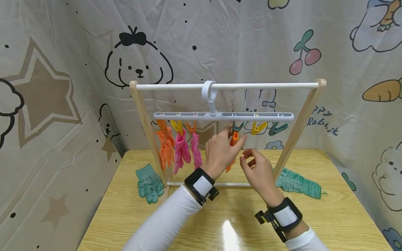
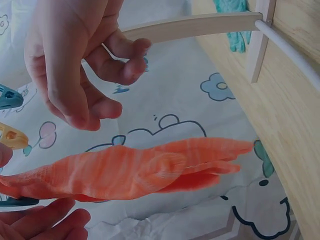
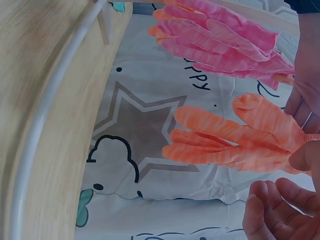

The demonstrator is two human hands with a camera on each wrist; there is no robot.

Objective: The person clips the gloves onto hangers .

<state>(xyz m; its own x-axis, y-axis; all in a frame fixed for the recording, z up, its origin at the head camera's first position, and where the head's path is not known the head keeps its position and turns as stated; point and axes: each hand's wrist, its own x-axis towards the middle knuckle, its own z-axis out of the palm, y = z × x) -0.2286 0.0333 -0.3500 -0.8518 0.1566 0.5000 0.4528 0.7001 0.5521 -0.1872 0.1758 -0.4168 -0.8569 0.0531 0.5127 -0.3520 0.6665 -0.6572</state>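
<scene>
My left hand [image 1: 220, 150] is at the cuff of an orange knit glove [image 2: 125, 172] that hangs fingers-down from a dark teal clip [image 1: 237, 126]. Its thumb points past the glove on one side, with a gap showing in the left wrist view, and its other fingers [image 2: 50, 220] lie on the far side by the clip. Just to the right, my right hand [image 1: 259, 170] hovers with loosely bent fingers and nothing in them. Clips on the hanger's left half bear another orange glove [image 1: 166, 144] and two pink gloves [image 1: 181, 151], [image 1: 196, 150].
A white hanger [image 1: 257, 116] hooks over the top rod [image 1: 267, 85] of a wooden rack [image 1: 296, 129]. A yellow clip [image 1: 259, 128] and a teal clip [image 1: 277, 129] hang bare at right. Green gloves [image 1: 150, 184], [image 1: 299, 183] lie on the table [image 1: 125, 223] at either side.
</scene>
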